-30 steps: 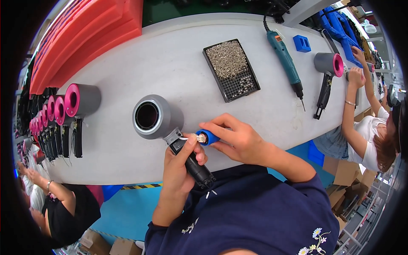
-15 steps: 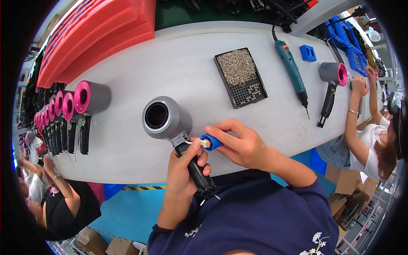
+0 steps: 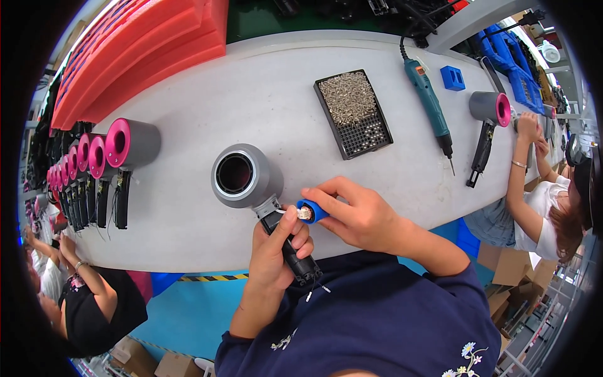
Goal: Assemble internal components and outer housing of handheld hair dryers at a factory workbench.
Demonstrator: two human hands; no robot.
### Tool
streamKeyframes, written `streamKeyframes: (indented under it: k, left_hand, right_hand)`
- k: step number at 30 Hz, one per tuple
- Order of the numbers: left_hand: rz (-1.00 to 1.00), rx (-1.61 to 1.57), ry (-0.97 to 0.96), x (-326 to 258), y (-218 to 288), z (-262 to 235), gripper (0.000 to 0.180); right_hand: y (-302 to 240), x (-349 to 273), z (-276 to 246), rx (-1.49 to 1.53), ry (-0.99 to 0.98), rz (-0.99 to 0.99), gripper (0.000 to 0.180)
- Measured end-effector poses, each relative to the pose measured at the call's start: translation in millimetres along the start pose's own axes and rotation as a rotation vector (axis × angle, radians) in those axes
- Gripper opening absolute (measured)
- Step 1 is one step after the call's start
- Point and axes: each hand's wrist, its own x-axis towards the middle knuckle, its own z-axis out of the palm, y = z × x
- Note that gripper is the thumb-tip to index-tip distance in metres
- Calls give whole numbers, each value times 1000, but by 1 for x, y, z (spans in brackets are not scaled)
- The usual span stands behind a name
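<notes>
A grey hair dryer (image 3: 242,177) with a round open barrel lies at the near edge of the white table (image 3: 264,107), its black handle pointing toward me. My left hand (image 3: 277,248) is wrapped around that handle. My right hand (image 3: 358,213) holds a small blue cylindrical part (image 3: 312,212) against the top of the handle, just below the barrel. A bit of white shows at the blue part's tip.
A black tray of small screws (image 3: 353,113) sits beyond the dryer. A teal electric screwdriver (image 3: 430,110) and a blue block (image 3: 452,78) lie to the right. Several pink-ended dryers (image 3: 107,163) line the left. Red foam trays (image 3: 135,53) are stacked far left. Other people work at both sides.
The dryer and both hands keep the same grip; the view has shifted slightly, and the blue part stays pressed at the handle's top.
</notes>
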Motion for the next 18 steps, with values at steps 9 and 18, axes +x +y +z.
streamKeyframes:
  k: [9,18]
  left_hand:
    - [88,-23,63,2,-6,7,12]
    - [112,-40,58,1,-9,5,13]
  right_hand:
    - [-6,-7,5,-97,71,16,48]
    - [-4,-4,-1,-2,49,69,51]
